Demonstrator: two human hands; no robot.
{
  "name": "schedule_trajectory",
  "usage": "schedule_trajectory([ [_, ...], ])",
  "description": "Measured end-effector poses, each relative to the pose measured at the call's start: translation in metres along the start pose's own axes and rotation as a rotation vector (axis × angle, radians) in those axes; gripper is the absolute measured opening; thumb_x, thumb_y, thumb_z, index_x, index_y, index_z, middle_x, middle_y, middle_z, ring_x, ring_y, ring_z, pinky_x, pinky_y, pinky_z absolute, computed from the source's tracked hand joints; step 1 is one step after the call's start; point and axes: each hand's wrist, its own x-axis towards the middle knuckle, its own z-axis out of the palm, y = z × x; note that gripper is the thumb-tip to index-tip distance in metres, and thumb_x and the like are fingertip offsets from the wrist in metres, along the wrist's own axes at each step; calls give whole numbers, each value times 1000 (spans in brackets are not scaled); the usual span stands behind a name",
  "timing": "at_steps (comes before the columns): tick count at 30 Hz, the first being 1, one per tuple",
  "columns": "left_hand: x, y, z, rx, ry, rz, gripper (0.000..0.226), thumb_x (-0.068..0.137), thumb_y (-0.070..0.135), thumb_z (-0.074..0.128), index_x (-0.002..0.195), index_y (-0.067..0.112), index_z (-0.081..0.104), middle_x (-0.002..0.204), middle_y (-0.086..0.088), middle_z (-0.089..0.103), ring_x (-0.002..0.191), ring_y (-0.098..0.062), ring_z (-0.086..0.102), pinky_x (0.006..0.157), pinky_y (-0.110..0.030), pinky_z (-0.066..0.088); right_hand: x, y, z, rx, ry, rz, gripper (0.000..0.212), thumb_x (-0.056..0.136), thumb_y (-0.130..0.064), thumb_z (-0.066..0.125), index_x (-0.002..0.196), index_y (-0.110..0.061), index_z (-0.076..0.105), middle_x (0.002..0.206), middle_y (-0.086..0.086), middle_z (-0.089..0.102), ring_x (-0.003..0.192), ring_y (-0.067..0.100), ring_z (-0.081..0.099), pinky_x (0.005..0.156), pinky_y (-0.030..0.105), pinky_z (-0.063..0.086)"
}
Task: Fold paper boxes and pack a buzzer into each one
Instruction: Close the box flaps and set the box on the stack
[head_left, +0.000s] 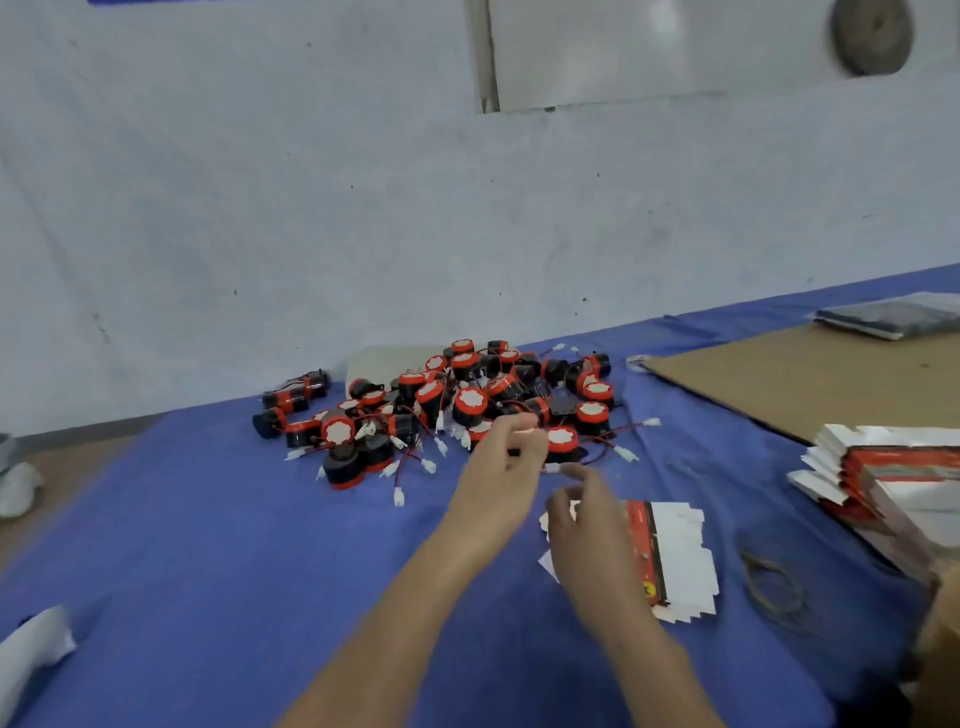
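The left hand (506, 467) reaches to the near edge of the buzzer pile (467, 400), its fingers curled together against one red-capped buzzer (563, 441). Motion blur hides whether they actually pinch it or its lead, so I cannot tell. This is probably the pick for the next pack.

The right hand (587, 525) hovers just beside it, fingers loosely apart and gripping nothing I can make out. It is above a flat unfolded paper box (675, 561), which lies ready on the blue cloth (208, 545) covering the tabletop.

More flattened boxes (883, 478) are stacked at the tabletop's right edge, within easy reach. A cardboard sheet (805, 379) lies toward the far right corner, and rubber bands (769, 582) lie between the flat box and the stack.

The pile sits against the far edge, under a scuffed white wall (260, 182).
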Motion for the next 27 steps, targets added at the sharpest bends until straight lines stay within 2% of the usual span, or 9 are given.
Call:
schedule_trajectory([
  [3,10,-77,-32,542,87,-71,44,105,40,40,146,23,40,153,-3,38,140,-19,38,111,-33,35,10,13,12,-331,-37,-40,38,104,-28,39,142,-28,42,137,2,51,116,21,53,96,36,44],
  [5,7,-116,-49,912,26,-180,51,107,41,31,155,23,27,163,-7,19,150,-24,17,121,-38,18,14,17,22,-570,-42,-32,45,104,-33,37,149,-29,35,152,5,39,139,23,35,112,36,28],
  [6,4,-130,-54,963,-4,-219,48,108,40,29,153,24,30,163,-6,22,150,-23,19,121,-37,18,15,19,26,-662,-61,-15,49,105,-36,36,152,-28,29,159,8,30,147,27,23,119,40,19],
  [8,1,-148,-58,914,18,-205,40,107,35,33,143,25,45,153,0,41,139,-22,36,115,-35,28,18,25,35,-780,-127,81,58,105,-42,34,157,-25,17,165,17,8,153,36,3,123,51,5],
  [11,5,-155,-57,857,69,-146,34,104,31,41,135,26,54,143,5,50,129,-21,45,110,-36,36,21,32,44,-859,-227,170,64,105,-43,36,159,-21,10,163,28,-3,151,44,-7,120,58,-5],
  [19,5,-166,-61,648,172,-116,24,103,23,46,119,22,64,127,7,61,115,-15,55,94,-34,46,9,36,58,-720,-564,-199,54,102,-19,42,153,-26,27,159,7,25,148,34,19,122,45,16],
  [21,5,-167,-60,640,179,-117,24,102,23,46,117,23,64,125,8,61,113,-13,55,91,-33,47,8,36,53,-692,-623,-247,56,101,-18,42,155,-27,27,160,4,27,149,28,19,123,43,13],
  [24,4,-167,-62,637,186,-113,22,102,23,45,114,26,64,122,11,60,109,-11,55,86,-33,48,9,34,38,-754,-624,-261,62,98,-8,44,153,-29,28,158,0,31,147,19,23,124,46,2],
  [27,4,-168,-63,609,187,-119,21,103,25,45,110,31,63,117,15,59,104,-8,53,81,-29,45,16,32,13,-847,-479,-156,64,94,-3,48,150,-32,33,154,-4,36,146,17,26,123,52,-1],
])
